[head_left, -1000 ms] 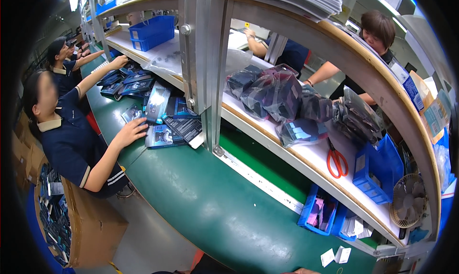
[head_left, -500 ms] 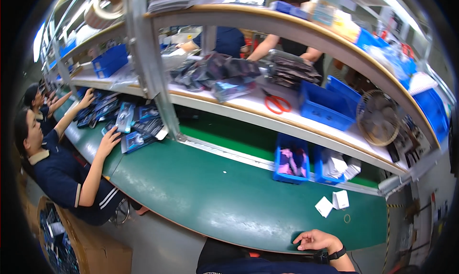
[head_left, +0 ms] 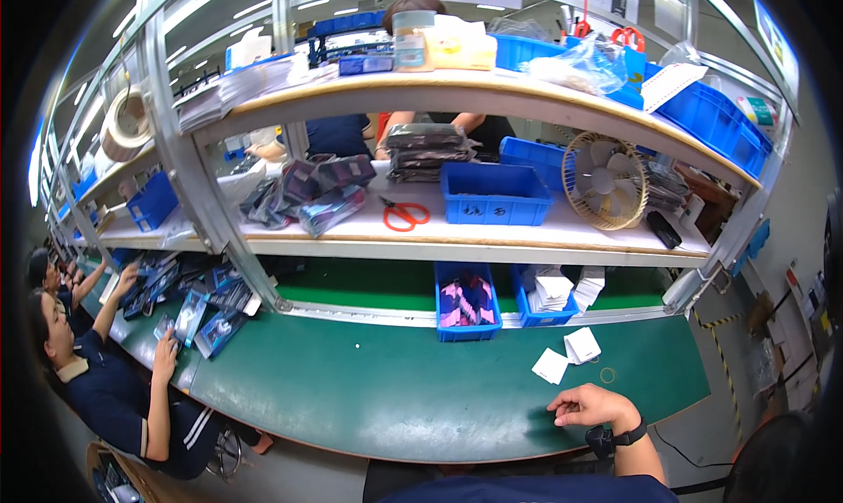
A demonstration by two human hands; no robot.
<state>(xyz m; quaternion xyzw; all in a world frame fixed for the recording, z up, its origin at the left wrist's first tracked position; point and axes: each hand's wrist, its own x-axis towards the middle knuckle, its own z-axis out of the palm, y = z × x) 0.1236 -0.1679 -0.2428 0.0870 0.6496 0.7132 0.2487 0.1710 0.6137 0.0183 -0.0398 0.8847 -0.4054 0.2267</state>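
My right hand (head_left: 593, 406), with a dark watch on its wrist, hovers or rests over the front right of the green table (head_left: 334, 389). Its fingers are loosely bent and slightly apart, and nothing shows in them. Just beyond it lie a white square card (head_left: 550, 366) and a small white card stack (head_left: 581, 346). A thin yellowish rubber band (head_left: 608, 376) is on the table beside them. My left hand is out of the picture.
A blue bin of pink and dark pieces (head_left: 468, 303) and a blue bin of white cards (head_left: 546, 294) stand at the back. Above is a shelf with red-handled scissors (head_left: 405, 216) and a fan (head_left: 603, 181). At left, a co-worker (head_left: 105, 389) handles packaged goods (head_left: 191, 314).
The view has turned to the right and shows more of the upper shelf. My right hand has moved slightly forward, nearer the white cards. The co-worker's near hand has shifted among the packages.
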